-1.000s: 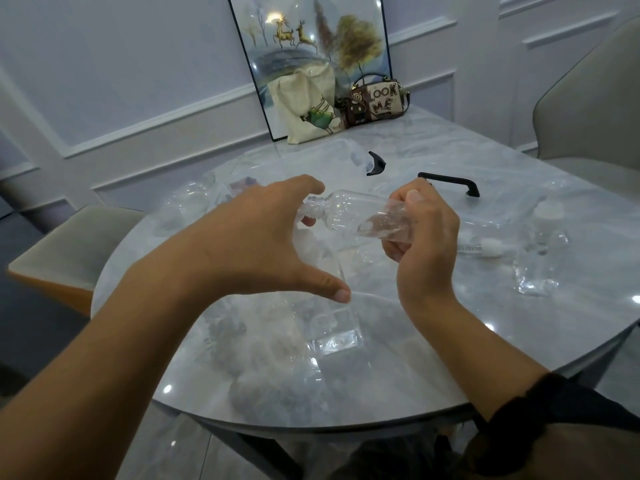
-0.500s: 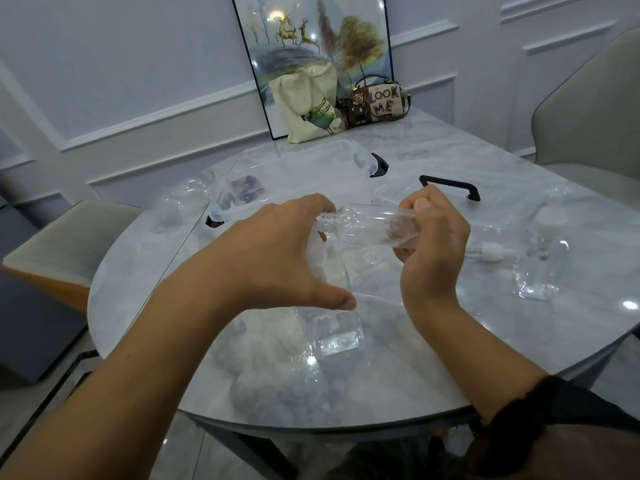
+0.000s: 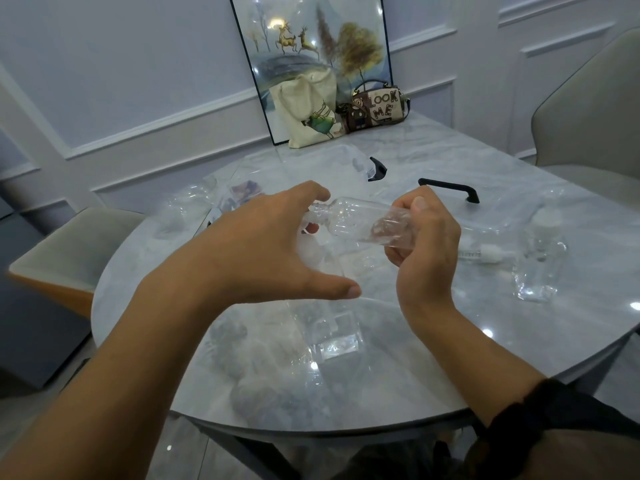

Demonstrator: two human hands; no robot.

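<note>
While the right hand (image 3: 426, 251) grips the base of a clear plastic bottle (image 3: 353, 220), holding it sideways at the centre of the frame above the marble surface (image 3: 433, 358), the left hand (image 3: 256, 251) curls its fingers (image 3: 304, 192) round the bottle's neck, thumb spread wide below.

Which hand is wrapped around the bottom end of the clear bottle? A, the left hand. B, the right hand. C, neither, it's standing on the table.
B: the right hand grips the clear bottle by its base, sideways above the table.
</note>
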